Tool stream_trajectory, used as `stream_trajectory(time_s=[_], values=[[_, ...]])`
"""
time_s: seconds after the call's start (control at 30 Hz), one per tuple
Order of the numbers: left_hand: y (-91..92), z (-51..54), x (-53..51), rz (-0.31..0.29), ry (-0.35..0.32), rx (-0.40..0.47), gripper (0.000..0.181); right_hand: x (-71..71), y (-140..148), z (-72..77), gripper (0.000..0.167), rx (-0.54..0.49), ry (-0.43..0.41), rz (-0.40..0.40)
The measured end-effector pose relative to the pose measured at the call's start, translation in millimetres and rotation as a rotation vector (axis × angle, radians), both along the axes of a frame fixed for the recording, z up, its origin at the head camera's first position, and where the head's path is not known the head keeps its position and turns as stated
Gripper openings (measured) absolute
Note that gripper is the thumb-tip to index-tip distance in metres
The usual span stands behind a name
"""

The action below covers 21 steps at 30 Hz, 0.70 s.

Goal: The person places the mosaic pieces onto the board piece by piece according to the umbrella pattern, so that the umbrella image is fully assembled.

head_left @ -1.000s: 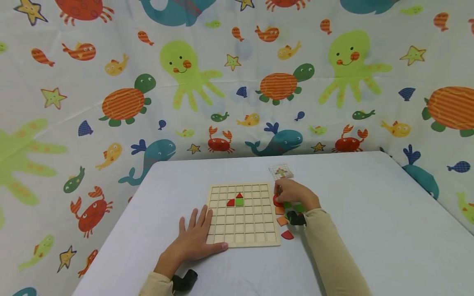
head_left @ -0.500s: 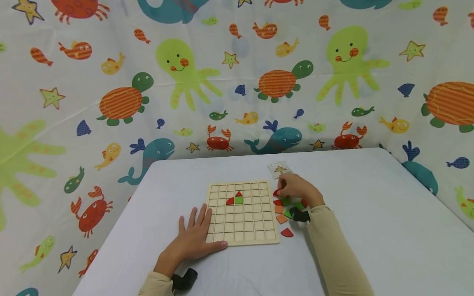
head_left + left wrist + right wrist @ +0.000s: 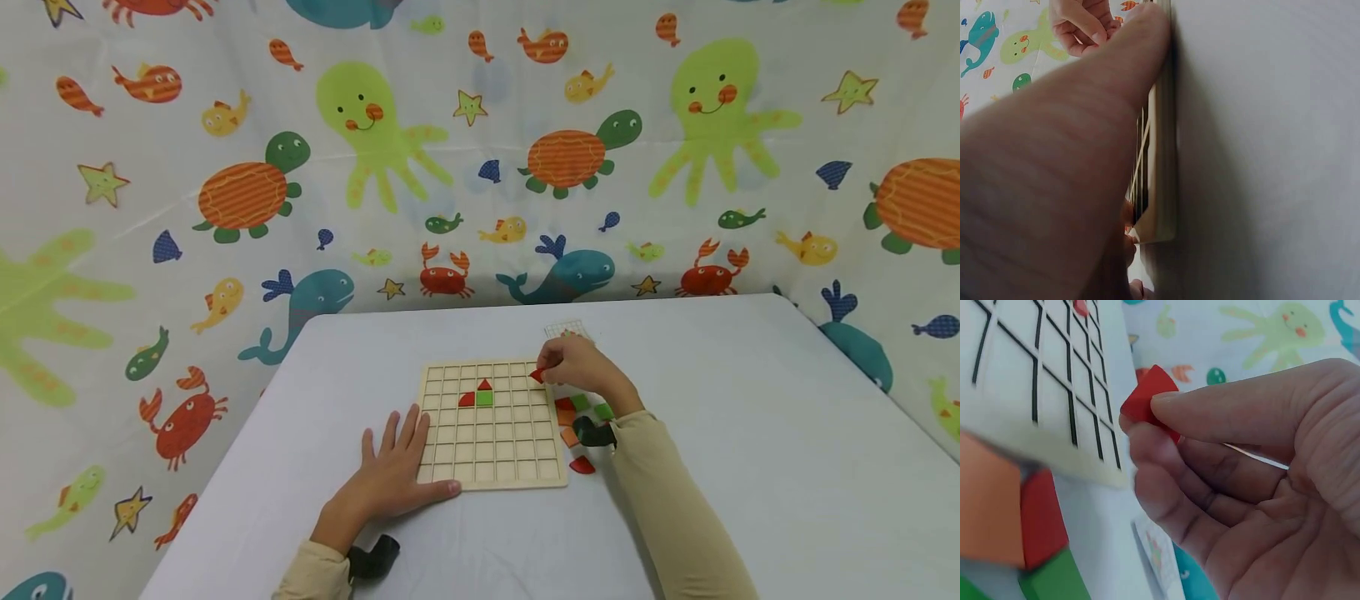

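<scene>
A wooden grid board (image 3: 487,454) lies on the white table. My left hand (image 3: 393,479) rests at its lower left corner, fingers spread straight along the left edge and thumb on the front edge. My right hand (image 3: 585,367) pinches a red quarter-circle tile (image 3: 1147,397) between thumb and fingers, over the board's upper right corner. On the grid sit a green square tile (image 3: 484,398), a red triangle tile (image 3: 484,385) above it and another red quarter-circle tile (image 3: 467,400) to its left. The left wrist view shows mostly the left hand and the board's edge.
Right of the board lie loose tiles: green squares (image 3: 603,412), orange pieces (image 3: 570,437) and red ones, including a red quarter-circle (image 3: 582,466) nearest the front. A small pattern card (image 3: 564,328) lies behind, partly covered by the right hand. A printed sea-animal curtain (image 3: 420,175) hangs behind the table.
My right hand has picked the red quarter-circle tile from the loose tiles and moved left with it to the board's upper right corner. My left hand has stayed on the board.
</scene>
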<state>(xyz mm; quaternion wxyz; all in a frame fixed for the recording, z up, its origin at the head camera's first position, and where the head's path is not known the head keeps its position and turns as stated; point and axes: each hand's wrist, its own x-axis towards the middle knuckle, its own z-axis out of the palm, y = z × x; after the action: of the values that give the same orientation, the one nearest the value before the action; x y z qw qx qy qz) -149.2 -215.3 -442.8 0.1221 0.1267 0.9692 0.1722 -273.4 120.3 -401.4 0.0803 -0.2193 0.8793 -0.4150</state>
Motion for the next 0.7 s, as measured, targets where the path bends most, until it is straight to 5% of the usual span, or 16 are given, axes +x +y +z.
stream_trajectory(time_s=[0.3, 0.7], values=[[-1.3, 1.9, -3.2, -0.003, 0.003, 0.0, 0.127, 3.3, -28.5, 5.3, 0.003, -0.042, -0.023, 0.01], [-2.6, -2.1, -3.3, -0.014, -0.012, -0.011, 0.127, 6.1, -52.7, -11.9, 0.007, 0.044, 0.021, 0.013]])
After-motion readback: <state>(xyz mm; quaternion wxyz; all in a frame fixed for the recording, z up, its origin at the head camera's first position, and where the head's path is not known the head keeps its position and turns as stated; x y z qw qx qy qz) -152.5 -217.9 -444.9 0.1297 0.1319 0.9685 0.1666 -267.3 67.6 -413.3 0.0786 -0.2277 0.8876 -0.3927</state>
